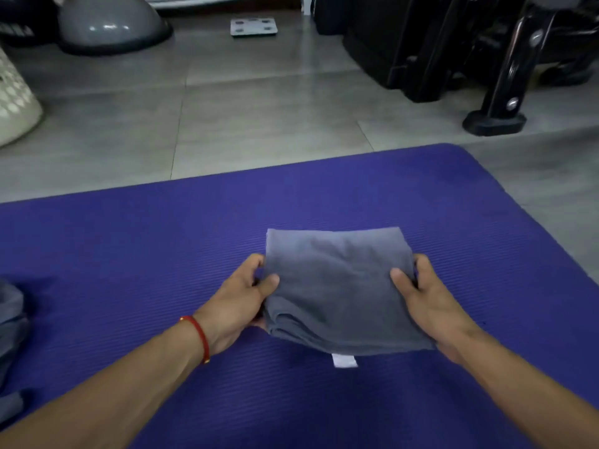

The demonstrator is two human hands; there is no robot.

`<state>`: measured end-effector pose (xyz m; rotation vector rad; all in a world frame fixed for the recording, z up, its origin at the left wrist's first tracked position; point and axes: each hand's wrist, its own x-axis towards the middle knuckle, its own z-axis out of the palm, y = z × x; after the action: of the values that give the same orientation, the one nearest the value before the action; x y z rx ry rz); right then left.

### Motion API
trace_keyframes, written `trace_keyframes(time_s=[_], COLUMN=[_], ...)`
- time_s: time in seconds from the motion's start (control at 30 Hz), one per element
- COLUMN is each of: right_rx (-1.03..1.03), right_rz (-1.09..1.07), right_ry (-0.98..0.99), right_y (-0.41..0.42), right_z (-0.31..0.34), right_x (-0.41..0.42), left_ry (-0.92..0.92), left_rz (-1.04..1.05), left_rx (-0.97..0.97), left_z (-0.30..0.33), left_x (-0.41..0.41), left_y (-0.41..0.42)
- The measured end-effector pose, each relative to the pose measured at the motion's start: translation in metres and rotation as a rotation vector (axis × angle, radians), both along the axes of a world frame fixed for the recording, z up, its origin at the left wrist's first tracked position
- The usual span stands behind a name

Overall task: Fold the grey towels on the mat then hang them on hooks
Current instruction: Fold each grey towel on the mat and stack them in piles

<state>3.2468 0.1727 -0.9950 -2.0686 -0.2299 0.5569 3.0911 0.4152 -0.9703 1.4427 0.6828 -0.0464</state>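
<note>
Far left, cut by the frame edge: white perforated basket on the grey tiled floor. Lower down the same edge, on the mat: loose heap of grey cloth, rumpled, only partly in view. Behind, top left: grey dome on a dark base. Further right at the top: flat scale lying on the floor.

Purple ribbed mat across the whole lower half, far edge running up to a rounded corner at right.

Left forearm in from bottom left, red band round the wrist. Left hand at the towel's left edge: thumb on top of the cloth, fingers curled beneath, grip closed on the towel.

Middle: towel, grey, folded into a squarish stack, layered edges showing at the near left corner. Far part low against the mat; near part held between both hands; cannot tell whether lifted clear. White tag sticking out below the near edge.

Right hand at the towel's right edge: thumb pressed on top, fingers tucked under and round the side, grip likewise closed on the towel.

Top right, off the mat: black machine frame with bolted legs and a rubber foot on the floor.
</note>
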Motion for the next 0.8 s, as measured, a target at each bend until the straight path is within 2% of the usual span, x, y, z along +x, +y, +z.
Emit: trace_keyframes(time_s=[0.1, 0.23, 0.33, 0.37, 0.4, 0.47, 0.5, 0.53, 0.6, 0.7, 0.8], right_rx=[0.028, 0.032, -0.066, -0.163, -0.288, -0.534, -0.618, -0.673, -0.769, -0.806, -0.792], right_rz=[-0.028, -0.073, -0.051, -0.019, 0.014, 0.079, 0.114, 0.156, 0.264, 0.362, 0.393], right_ry=[-0.127, -0.174, -0.284, -0.327, -0.365, -0.416, -0.451, -0.501, -0.594, -0.698, -0.685], right_y=[0.021, 0.054, 0.074, 0.080, 0.087, 0.098, 0.104, 0.112, 0.136, 0.178, 0.206], right_z=[0.010, 0.029, 0.030, 0.028, 0.022, 0.006, -0.005, -0.015, -0.031, -0.043, -0.069], right_x=[0.065, 0.153, 0.209, 0.221, 0.231, 0.240, 0.239, 0.237, 0.233, 0.231, 0.225], left_ry=[-0.069, -0.114, -0.143, -0.125, -0.051, 0.264, 0.382, 0.435, 0.420, 0.411, 0.434], left_rz=[0.031, 0.178, 0.310, 0.342, 0.325, 0.133, -0.001, -0.116, -0.180, -0.151, -0.140], left_rx=[0.038, 0.038, 0.089, 0.202, 0.404, 0.945, 1.152, 1.267, 1.335, 1.362, 1.362], left_z=[0.001, 0.006, 0.000, -0.009, -0.025, -0.070, -0.092, -0.111, -0.133, -0.134, -0.136], left_x=[0.060, 0.154, 0.212, 0.219, 0.217, 0.190, 0.172, 0.160, 0.155, 0.164, 0.162], left_y=[0.010, 0.022, 0.040, 0.046, 0.055, 0.060, 0.058, 0.058, 0.060, 0.066, 0.068])
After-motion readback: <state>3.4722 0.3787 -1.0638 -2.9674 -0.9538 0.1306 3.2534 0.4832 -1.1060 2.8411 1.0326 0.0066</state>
